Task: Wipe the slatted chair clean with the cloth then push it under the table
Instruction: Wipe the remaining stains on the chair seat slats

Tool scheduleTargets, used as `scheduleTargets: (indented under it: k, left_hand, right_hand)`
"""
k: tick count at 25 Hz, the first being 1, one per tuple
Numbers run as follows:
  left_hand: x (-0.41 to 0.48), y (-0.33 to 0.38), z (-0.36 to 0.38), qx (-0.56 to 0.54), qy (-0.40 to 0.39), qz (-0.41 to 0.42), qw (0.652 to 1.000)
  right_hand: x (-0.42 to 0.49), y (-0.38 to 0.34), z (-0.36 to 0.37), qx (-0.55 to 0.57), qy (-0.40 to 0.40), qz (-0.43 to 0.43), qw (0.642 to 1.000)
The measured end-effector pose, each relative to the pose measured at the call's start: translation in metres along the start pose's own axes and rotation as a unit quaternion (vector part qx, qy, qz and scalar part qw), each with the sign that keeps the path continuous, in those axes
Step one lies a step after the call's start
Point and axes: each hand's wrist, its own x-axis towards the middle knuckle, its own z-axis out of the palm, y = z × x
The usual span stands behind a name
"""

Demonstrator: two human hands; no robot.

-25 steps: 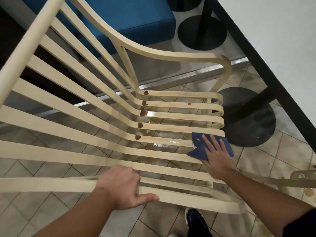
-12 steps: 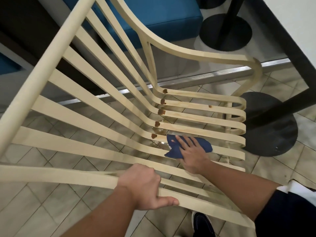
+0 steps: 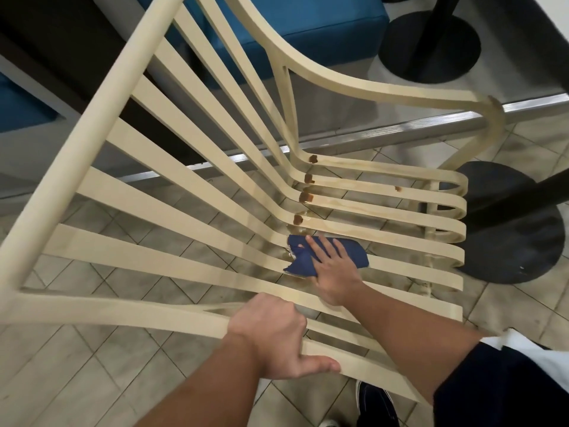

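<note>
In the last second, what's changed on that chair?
The right hand slid the blue cloth along the seat slats, from the front edge back to the bend. The left hand kept gripping the near armrest. The brown spots beyond the cloth are still unwiped.

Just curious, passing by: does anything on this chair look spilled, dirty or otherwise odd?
Yes. Brown blobs sit in a row on the chair slats where seat bends into back, with a smaller spot further out on one slat: they look like spilled food. The right hand presses a blue cloth right next to them.
</note>
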Motion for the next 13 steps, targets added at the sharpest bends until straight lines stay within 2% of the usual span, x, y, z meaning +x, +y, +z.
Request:
scheduleTargets:
  k: [8,13]
  left_hand:
    - [-0.001,0.001,-0.003,-0.006,-0.005,0.010,1.000]
    - [-0.002,0.000,-0.003,-0.012,-0.004,0.016,1.000]
  right_hand:
    - [-0.097,0.098,0.034,0.017,0.027,0.049,0.998]
    - [-0.103,0.096,0.032,0.024,0.031,0.058,0.998]
